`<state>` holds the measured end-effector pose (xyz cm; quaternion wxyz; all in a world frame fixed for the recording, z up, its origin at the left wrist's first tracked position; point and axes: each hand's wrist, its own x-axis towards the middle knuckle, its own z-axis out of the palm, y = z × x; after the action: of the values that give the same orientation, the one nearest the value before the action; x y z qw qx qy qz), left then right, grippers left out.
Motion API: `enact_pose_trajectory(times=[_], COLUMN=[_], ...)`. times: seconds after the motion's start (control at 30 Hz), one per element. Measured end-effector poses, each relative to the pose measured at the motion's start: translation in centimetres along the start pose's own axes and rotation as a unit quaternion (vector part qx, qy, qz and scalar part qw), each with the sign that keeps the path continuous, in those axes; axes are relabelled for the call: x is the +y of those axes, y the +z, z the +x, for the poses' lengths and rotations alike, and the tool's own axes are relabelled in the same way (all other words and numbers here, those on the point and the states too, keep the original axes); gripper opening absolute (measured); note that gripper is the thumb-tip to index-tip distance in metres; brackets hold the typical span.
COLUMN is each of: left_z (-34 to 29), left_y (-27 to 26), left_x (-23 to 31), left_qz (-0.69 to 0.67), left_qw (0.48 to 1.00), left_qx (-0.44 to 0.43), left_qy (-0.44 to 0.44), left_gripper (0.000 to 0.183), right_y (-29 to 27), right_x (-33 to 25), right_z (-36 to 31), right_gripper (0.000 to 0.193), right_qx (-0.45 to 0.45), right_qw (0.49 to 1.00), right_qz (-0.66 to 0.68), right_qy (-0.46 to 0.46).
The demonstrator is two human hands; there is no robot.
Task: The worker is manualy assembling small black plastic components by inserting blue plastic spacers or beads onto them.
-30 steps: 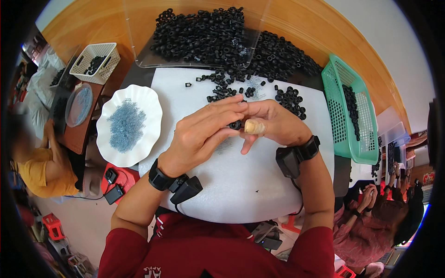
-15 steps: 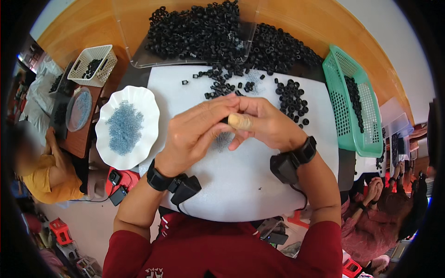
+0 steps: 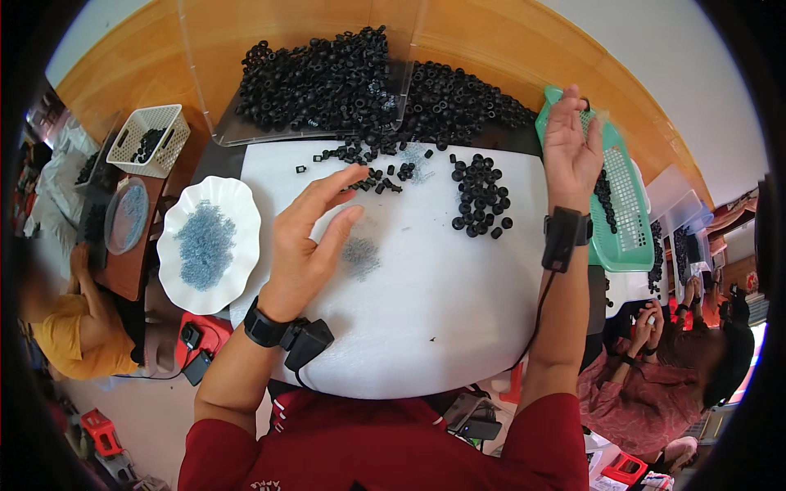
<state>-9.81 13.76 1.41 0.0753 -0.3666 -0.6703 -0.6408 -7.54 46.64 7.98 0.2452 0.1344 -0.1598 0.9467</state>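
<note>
My left hand (image 3: 315, 241) is above the white mat (image 3: 393, 327), thumb and fingers apart, nothing visible in it. Its fingertips reach toward small black square-headed parts (image 3: 381, 182) strewn at the mat's far side. Below them lies a small heap of thin clear-blue pieces (image 3: 360, 257). My right hand (image 3: 571, 151) is raised at the near-left rim of the green basket (image 3: 626, 255), fingers stretched upward and palm showing. A small dark piece (image 3: 584, 104) shows beside its fingertips; whether they touch it is unclear. Round black caps (image 3: 479, 196) form a group on the mat's right.
A scalloped white dish (image 3: 250, 270) of clear-blue pieces stands left. Behind the mat, black parts (image 3: 315, 86) fill a clear tray (image 3: 217, 135) and spill rightward. A white basket (image 3: 176, 135) stands far left. Co-workers sit left (image 3: 74, 335) and right (image 3: 647, 393).
My hands, together over the mat before, have parted. The right has swung up and right to the green basket; the left has opened and shifted slightly left. The view has shifted a little.
</note>
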Motion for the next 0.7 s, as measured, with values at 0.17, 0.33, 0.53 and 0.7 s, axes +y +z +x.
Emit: enact_pose_trajectory(times=[0.17,0.33,0.53,0.7], left_z=[-0.1,-0.2,-0.4,-0.3], left_y=[0.2,0.0,-0.2,-0.3], left_x=[0.2,-0.1,0.3,0.2], left_qz=[-0.043,-0.025,-0.028,-0.030], left_qw=[0.997,0.997,0.996,0.996], left_qx=[0.039,0.052,-0.001,-0.013], left_qy=[-0.047,-0.058,-0.089,-0.078], left_gripper=[0.037,0.037,0.036,0.036], right_y=[-2.3,-0.6,-3.1,-2.9], right_x=[-2.2,2.2,4.0,4.2], right_z=[0.7,-1.4,-2.4,-2.3], right_gripper=[0.025,0.017,0.015,0.014], right_qx=[0.036,-0.030,-0.214,-0.207], right_qw=[0.972,0.668,0.356,0.344], right_qz=[-0.232,-0.731,-0.908,-0.913], right_qy=[0.023,0.136,0.047,0.068])
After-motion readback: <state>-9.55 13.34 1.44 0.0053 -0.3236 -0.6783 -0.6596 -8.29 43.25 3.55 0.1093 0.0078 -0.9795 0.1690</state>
